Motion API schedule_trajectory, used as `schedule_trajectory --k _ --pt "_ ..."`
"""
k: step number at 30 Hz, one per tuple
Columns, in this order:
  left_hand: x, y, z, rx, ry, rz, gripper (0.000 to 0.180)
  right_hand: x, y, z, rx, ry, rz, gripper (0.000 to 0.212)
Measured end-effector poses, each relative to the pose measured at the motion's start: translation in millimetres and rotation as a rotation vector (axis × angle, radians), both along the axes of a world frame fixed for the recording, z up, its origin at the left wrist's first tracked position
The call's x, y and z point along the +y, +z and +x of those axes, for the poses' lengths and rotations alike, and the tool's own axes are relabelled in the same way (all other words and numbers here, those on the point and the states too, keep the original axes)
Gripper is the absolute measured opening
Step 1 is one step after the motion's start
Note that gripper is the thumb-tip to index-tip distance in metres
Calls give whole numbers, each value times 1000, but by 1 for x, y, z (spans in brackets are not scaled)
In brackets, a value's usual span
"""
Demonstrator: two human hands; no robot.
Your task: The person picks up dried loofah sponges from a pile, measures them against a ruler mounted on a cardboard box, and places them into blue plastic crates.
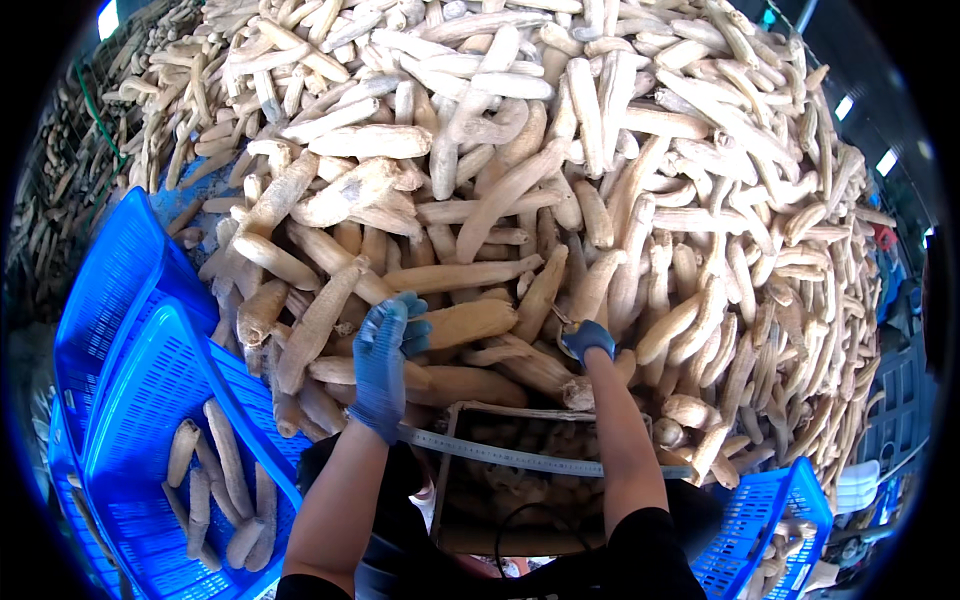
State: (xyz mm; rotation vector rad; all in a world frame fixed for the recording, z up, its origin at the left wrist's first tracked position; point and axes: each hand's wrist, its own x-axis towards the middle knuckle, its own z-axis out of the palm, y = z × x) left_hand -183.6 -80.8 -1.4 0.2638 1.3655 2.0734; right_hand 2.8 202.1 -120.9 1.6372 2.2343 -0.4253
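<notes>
My left hand point(379, 370), in a blue glove, has its fingers curled at the left end of a tan loofah point(468, 322); it appears to grip that end. To its right, my right hand point(588, 340), in a darker blue glove, is closed on a small tool point(567, 325) with a thin tip, its kind partly hidden by the fingers. Loose loofahs point(460, 386) lie just below and between both hands. Below them is an open box point(450, 535) with pale pieces inside, dim in shadow. A white measuring strip point(500, 456) runs across the box.
A large heap of loofahs point(640, 130) rises ahead and spreads to both sides. Stacked blue plastic baskets point(150, 385) stand at the left, several loofahs inside the front one. Another blue basket point(738, 530) at the lower right holds small pieces.
</notes>
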Motion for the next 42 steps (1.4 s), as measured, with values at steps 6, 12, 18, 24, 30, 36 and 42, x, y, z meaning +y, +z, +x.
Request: schedule_trajectory --k 6,12,18,24,30,36,42 --pt "2 2 11 28 -28 -9 29 -32 18 59 276 70 432 40" --pt "0 -4 16 69 -92 -48 31 -22 73 72 404 -62 714 42" --pt "13 -21 14 12 -162 -112 55 -14 145 98 1360 -36 223 22" --pt "4 11 18 -332 -397 -42 88 -75 136 144 1455 -179 -307 23" --pt "-17 9 22 -136 -644 76 64 -115 115 187 1268 -41 -118 26" --pt "-19 14 51 546 -486 224 50 -113 117 223 998 16 129 42" --pt "-12 20 70 1020 -330 201 50 -100 107 250 1822 -422 -388 48"
